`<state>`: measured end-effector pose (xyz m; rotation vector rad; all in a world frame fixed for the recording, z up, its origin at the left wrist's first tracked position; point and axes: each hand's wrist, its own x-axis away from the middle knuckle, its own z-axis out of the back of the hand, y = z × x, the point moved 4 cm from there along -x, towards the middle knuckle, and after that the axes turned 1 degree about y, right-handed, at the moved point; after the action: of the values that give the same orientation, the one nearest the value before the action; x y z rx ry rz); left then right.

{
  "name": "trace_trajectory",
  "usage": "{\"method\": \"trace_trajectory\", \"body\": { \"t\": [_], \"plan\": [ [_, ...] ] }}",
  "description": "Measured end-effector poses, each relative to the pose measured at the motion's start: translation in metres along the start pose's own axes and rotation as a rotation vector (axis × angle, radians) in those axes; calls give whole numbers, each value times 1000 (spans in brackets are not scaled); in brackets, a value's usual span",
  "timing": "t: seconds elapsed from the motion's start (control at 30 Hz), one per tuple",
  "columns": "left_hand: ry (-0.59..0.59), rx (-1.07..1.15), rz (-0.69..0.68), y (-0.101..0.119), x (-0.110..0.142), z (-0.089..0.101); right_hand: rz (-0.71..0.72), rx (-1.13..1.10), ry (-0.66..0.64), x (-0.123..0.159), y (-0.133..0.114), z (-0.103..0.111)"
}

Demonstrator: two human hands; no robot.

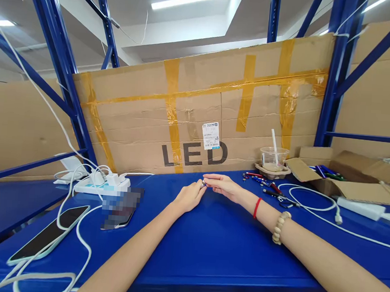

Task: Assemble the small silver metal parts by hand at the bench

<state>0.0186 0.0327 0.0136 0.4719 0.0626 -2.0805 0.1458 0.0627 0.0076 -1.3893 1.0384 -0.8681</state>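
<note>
My left hand (191, 196) is closed, its fingertips pinched together above the blue shelf top (227, 247). Against them, from the right, come the fingertips of my right hand (223, 187), also pinched. Between the two hands a small shiny silver piece (204, 182) shows; the fingers cover most of it, so its kind cannot be made out. A red cord (256, 208) and a beaded bracelet (281, 227) circle my right wrist and forearm.
At left lie a phone (51, 233), a blurred dark device (125, 208), white cables and a power strip (114, 184). At right are loose pens and keychain-like bits (263, 182), a plastic cup (273, 159), an open carton (363, 188) and a white charger (360, 208). Cardboard (142, 128) stands behind.
</note>
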Motion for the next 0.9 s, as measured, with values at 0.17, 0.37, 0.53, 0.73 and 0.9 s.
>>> {"method": "trace_trajectory", "body": {
  "t": [0.17, 0.37, 0.53, 0.73, 0.9],
  "plan": [
    [-10, 33, 8, -2, -1, 0, -10, 39, 15, 0, 0, -1],
    [-1, 36, -12, 0, 0, 1, -23, 26, 94, 6, -4, -2],
    [0, 32, -21, -1, 0, -1, -12, 144, 162, 11, -6, -6],
    [-7, 60, 14, 1, 0, 1, 341, 622, 359, 4, -26, 20],
    [-10, 35, 34, 1, 0, 1, 408, 1286, 328, 5, -31, 32]
  ]
}}
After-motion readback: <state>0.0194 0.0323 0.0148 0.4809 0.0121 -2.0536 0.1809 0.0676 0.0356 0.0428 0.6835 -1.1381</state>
